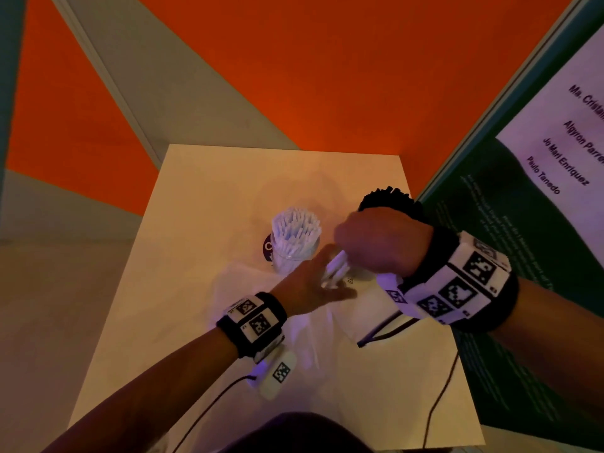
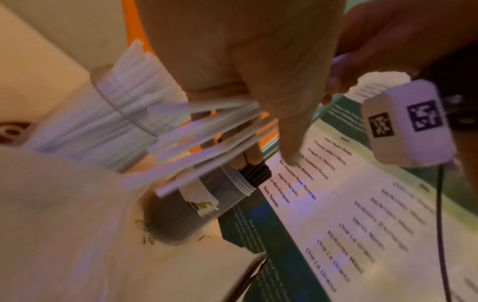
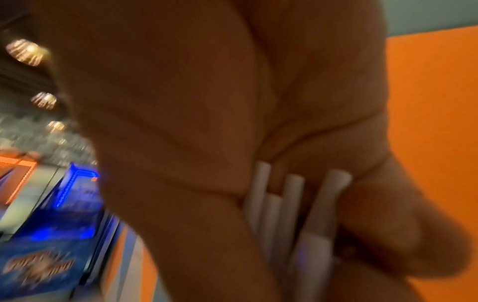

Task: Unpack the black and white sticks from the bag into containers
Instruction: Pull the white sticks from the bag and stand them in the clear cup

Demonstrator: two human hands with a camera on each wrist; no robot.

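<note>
head view: we look steeply down from above onto the table (image 1: 202, 197), both wrists in frame. left wrist view: close, facing along the left hand (image 2: 258, 71) toward the white sticks (image 2: 207, 143) and poster (image 2: 362, 204). right wrist view: very close under the right hand (image 3: 207, 122), blurred. all three share the white sticks.

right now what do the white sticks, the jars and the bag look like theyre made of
White sticks: thin, even tubes with a matte finish, likely paper or plastic; too blurred to settle.
Jar of white sticks: clear, glossy, likely plastic; the sticks show through its wall.
Jar of black sticks: clear, threaded rim, likely plastic.
Bag: thin white translucent film, crumpled flat on the table, likely plastic.
</note>
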